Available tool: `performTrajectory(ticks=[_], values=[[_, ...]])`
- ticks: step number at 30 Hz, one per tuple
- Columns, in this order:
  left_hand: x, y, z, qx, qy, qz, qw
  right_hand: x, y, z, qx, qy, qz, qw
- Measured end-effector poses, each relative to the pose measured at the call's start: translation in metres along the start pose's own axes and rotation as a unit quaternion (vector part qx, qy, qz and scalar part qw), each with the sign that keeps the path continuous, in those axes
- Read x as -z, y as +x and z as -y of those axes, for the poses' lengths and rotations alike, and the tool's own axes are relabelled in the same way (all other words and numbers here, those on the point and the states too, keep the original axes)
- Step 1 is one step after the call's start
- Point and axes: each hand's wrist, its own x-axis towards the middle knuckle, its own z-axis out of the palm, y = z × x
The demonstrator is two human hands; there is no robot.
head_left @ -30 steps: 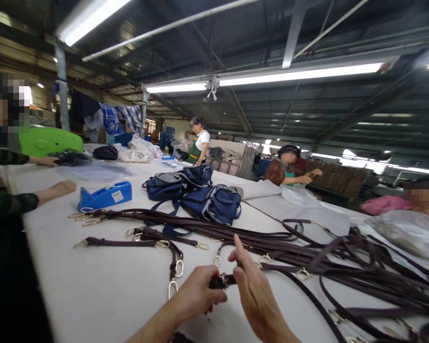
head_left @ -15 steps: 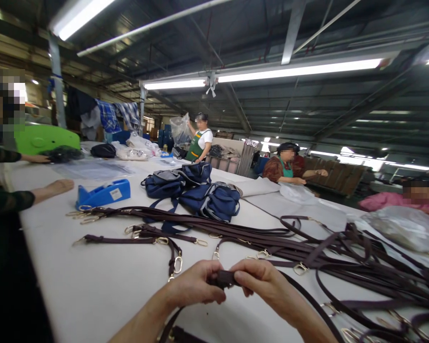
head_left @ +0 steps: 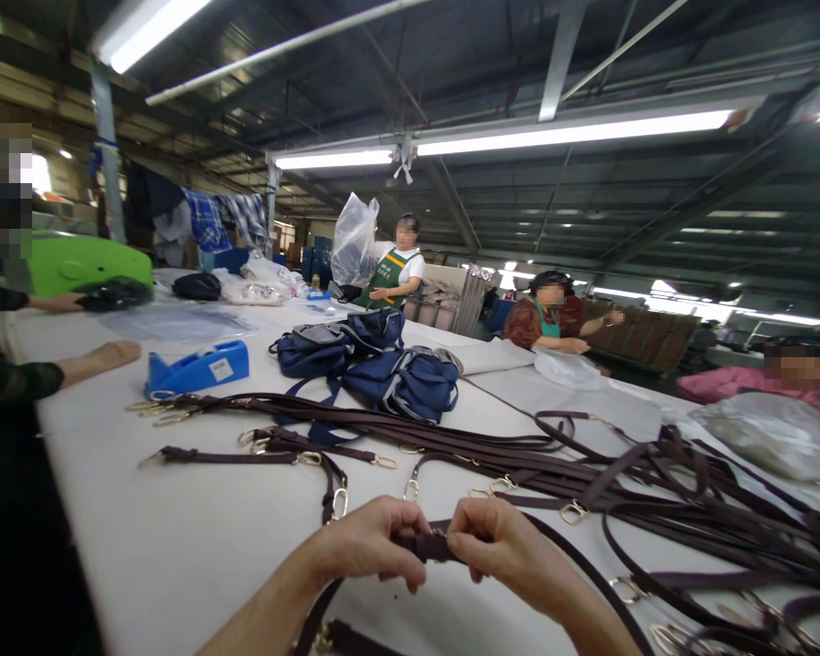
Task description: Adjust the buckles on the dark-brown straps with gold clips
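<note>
Left hand (head_left: 369, 545) and right hand (head_left: 498, 545): fingers pinched on one dark strap (head_left: 432, 546), held just above the white table (head_left: 198, 538). Beyond: strap pile (head_left: 656, 492), blue bags (head_left: 383, 364).

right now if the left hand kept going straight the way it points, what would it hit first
Most likely the right hand: the left hand points right along the dark strap that both pinch, with little strap showing between them.
</note>
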Motion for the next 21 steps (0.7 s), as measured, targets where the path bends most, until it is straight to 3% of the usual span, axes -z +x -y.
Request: performTrajectory(ticks=[7,13,18,21], values=[[-0.002,-0.004,-0.007,0.021,0.042,-0.004,0.999,-0.019,0.004,-0.002,0.030,-0.009,-0.009,0.999],[-0.003,-0.010,-0.016,-0.029,0.009,0.020,0.999,-0.016,0.005,-0.001,0.091,-0.015,-0.077,0.993],[0.001,-0.008,-0.012,-0.004,0.020,0.042,0.999,-0.016,0.002,-0.008,0.047,0.112,0.058,0.991],[0.004,-0.005,-0.007,0.011,0.011,0.047,0.999,-0.019,0.004,-0.010,0.058,0.126,0.073,0.988]])
